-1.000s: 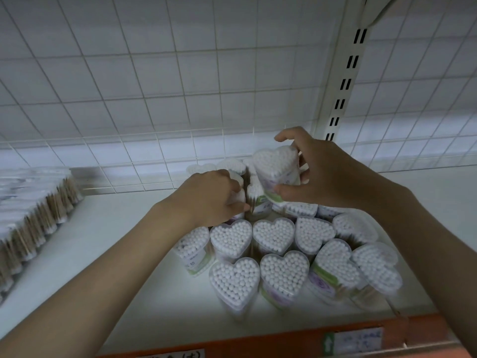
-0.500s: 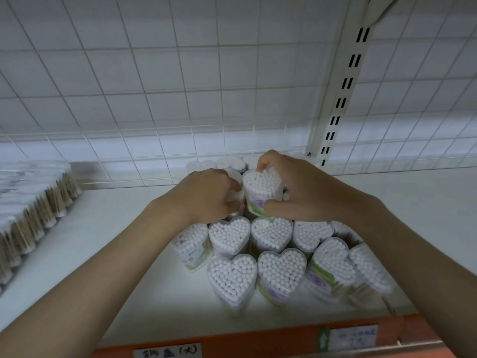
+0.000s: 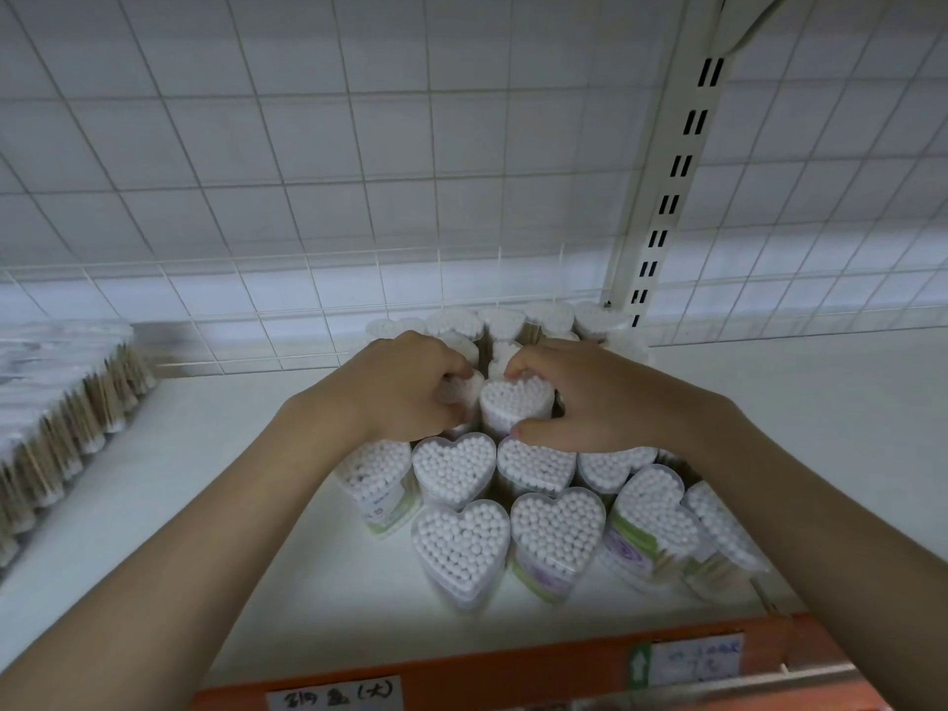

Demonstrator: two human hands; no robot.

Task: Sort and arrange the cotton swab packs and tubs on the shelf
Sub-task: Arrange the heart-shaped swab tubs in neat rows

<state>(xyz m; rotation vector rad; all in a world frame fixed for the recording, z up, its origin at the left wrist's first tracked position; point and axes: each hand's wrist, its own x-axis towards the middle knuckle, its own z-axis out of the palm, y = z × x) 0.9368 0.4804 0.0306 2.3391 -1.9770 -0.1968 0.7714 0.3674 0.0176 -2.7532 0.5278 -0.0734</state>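
Note:
Several clear heart-shaped tubs of white cotton swabs [image 3: 460,541] stand clustered on the white shelf [image 3: 231,505]. My right hand [image 3: 600,402] is wrapped around one heart tub [image 3: 515,402] in the middle of the cluster, standing among the others. My left hand [image 3: 405,390] grips a neighbouring tub [image 3: 461,390] just left of it, mostly hidden under my fingers. More tubs [image 3: 502,320] line the back by the wire grid. At the front right, two tubs [image 3: 662,515] lean outward.
Flat packs of wooden-stick swabs [image 3: 56,402] lie at the left end of the shelf. A wire grid back wall [image 3: 359,197] and a slotted upright [image 3: 667,197] close the rear. An orange price rail [image 3: 513,669] with labels runs along the front edge.
My right hand has lowered the heart tub from above the cluster down into the middle row. My left hand has stayed on its tub. The camera has tilted slightly.

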